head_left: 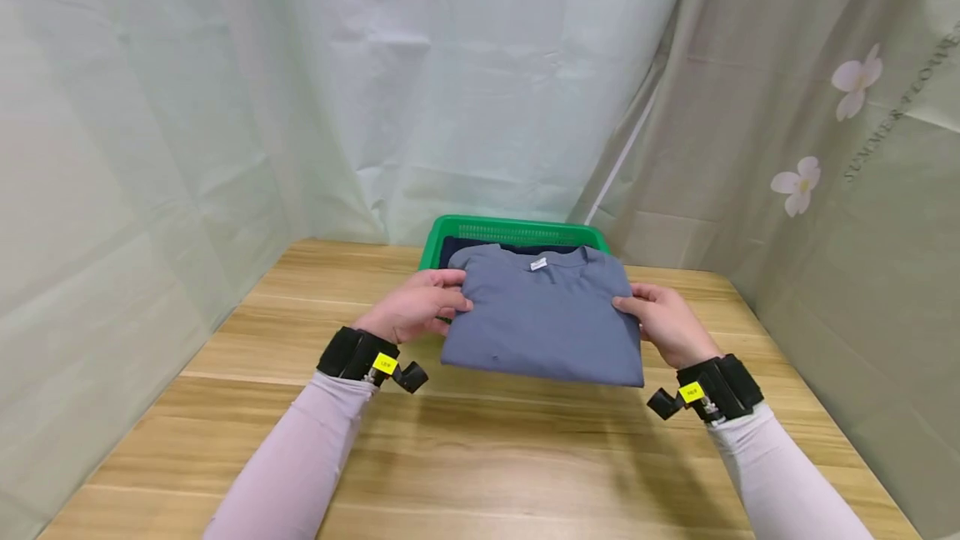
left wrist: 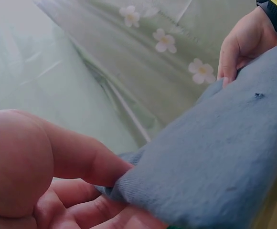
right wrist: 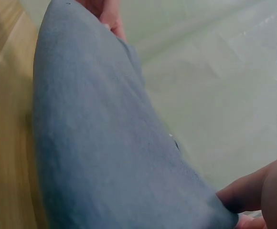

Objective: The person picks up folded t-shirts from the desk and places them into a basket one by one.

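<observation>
At the left, the person's left hand [head_left: 416, 307] grips the left edge of a folded slate-blue cotton T-shirt [head_left: 545, 319], its thumb on top of the cloth and its fingers curled underneath; the left wrist view shows the thumb [left wrist: 88, 160] pressing the fold down against the fingers below. The shirt spans the gap between the two hands, held level with its collar and small white neck label [head_left: 538, 264] turned away from the person, its far end over a green perforated plastic basket [head_left: 517, 232] and its near end over the light wooden table [head_left: 480, 457]. Inside the basket, a dark navy garment [head_left: 457, 246] shows just behind the collar; most of it is covered by the shirt, so its shape cannot be made out. At the right, the right hand [head_left: 663, 323] pinches the shirt's right edge in the same way, thumb above and fingers tucked beneath and out of sight in the head view. The right wrist view is filled mostly by blue cloth, with only a fingertip [right wrist: 253, 191] showing at the lower right corner. Whether the shirt's underside touches the basket rim or the table cannot be told, since the fold hides the contact. Both forearms wear pale lilac sleeves and black wrist straps with yellow tags, whose lettering is too small to read.
</observation>
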Tool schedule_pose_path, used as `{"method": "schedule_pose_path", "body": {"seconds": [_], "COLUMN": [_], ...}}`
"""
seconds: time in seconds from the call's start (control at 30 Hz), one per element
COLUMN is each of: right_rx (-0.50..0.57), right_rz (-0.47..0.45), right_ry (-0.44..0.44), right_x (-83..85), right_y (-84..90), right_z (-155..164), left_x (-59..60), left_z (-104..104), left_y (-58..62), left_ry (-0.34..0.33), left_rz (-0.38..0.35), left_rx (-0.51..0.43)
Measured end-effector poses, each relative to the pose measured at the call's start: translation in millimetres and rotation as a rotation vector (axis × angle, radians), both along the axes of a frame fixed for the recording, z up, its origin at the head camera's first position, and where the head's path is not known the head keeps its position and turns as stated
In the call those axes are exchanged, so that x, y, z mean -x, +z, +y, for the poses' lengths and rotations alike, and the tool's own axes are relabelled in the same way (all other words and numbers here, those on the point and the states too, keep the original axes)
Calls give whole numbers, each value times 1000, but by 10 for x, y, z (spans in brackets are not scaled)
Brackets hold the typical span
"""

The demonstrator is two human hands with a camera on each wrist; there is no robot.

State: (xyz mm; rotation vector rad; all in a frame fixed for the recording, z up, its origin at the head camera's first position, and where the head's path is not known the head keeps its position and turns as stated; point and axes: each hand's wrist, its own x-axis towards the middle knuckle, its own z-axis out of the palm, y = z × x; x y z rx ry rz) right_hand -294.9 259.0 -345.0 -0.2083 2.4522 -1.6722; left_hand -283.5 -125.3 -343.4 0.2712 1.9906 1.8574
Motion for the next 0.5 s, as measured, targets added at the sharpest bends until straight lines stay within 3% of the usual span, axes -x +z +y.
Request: {"method": "schedule_pose_path", "body": {"seconds": [0.27, 0.5], "right_rx": [-25, 6], "right_rz": [5, -22], "right_ry": [-6, -43], "right_x": [215, 454], "right_y": [102, 208], "right_z": [-150, -298], "left_x": [151, 326], "left_z": [-60, -90], "left_y": [96, 158], "left_ry": [55, 93], "left_rz": [0, -13], "left_rx": [96, 113]}}
